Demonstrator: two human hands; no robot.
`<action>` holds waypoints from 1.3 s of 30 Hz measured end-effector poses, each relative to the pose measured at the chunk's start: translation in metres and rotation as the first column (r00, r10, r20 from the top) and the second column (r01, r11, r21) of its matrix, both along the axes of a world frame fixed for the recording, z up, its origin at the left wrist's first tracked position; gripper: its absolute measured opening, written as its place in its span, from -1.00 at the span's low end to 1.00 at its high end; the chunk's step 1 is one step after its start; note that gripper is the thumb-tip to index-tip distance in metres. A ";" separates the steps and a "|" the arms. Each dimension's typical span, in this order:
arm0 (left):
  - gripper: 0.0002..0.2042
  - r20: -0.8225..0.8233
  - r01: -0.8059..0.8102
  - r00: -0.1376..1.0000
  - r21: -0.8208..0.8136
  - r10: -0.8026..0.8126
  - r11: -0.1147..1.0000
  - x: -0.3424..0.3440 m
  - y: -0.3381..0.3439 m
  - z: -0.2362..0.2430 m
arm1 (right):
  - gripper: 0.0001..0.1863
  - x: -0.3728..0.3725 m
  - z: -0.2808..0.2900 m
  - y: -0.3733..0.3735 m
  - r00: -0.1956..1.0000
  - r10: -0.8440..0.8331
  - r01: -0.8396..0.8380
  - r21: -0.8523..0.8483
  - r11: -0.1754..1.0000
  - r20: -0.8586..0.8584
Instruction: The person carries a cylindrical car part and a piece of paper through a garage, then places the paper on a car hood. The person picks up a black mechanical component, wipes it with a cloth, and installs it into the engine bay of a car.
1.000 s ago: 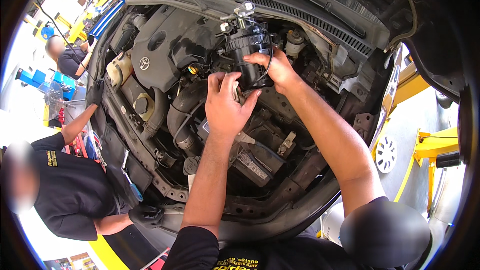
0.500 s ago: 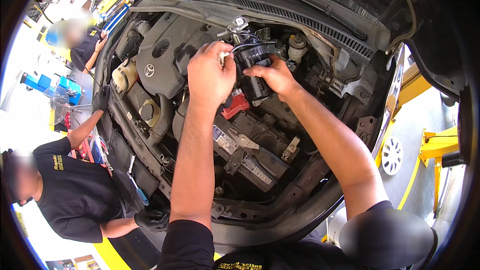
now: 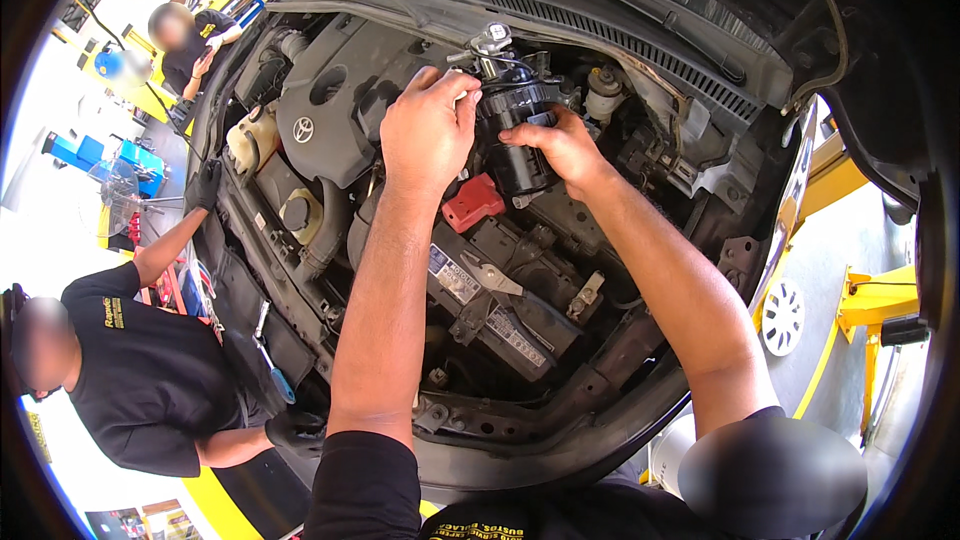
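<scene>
A black cylindrical fuel filter (image 3: 522,168) with a metal head (image 3: 494,40) is held upright, slightly tilted, above the engine bay. My right hand (image 3: 565,152) is wrapped round its canister, the thumb across the front. At the filter's left side, just below the metal head, my left hand (image 3: 430,132) is closed in a pinch. A small pale bit shows at its fingertips, too hidden to name. Below the filter are a red terminal cover (image 3: 473,203) and the battery (image 3: 515,335), with pliers (image 3: 490,278) lying on top.
The engine cover (image 3: 325,105) lies left of my hands. A blue-handled ratchet (image 3: 275,365) rests on the front edge, near a co-worker (image 3: 150,370) with black gloves. Another person (image 3: 190,50) stands far left. The raised hood (image 3: 870,70) hangs at right.
The view has shifted slightly. My left fingers have drawn together beside the filter, while my right hand keeps its hold. The far person's arms have moved, and the head has turned or shifted.
</scene>
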State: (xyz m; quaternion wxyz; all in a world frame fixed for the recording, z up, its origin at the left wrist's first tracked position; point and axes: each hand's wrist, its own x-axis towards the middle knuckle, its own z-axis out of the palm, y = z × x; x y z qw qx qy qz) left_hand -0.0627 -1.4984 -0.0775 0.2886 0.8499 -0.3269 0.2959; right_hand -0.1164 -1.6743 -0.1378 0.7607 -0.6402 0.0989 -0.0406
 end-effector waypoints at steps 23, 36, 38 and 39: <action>-0.86 -0.201 -0.069 0.977 0.019 0.071 0.997 -0.006 -0.015 0.012 | -0.33 -0.002 0.004 0.000 1.000 -0.006 0.006 0.060 0.998 -0.011; -0.84 -0.011 -0.113 0.993 0.289 0.122 0.951 -0.005 -0.013 0.021 | -0.37 0.000 0.002 -0.001 1.000 -0.005 0.004 0.019 1.000 0.019; -0.85 -0.189 -0.062 0.977 0.200 0.100 0.978 -0.003 -0.010 0.015 | -0.38 0.001 -0.002 -0.002 1.000 -0.026 0.026 -0.009 1.000 0.012; -0.85 -0.270 -0.035 0.960 0.148 0.074 0.988 -0.002 -0.009 0.013 | -0.38 0.002 -0.003 -0.001 0.999 -0.038 0.038 -0.020 0.999 0.002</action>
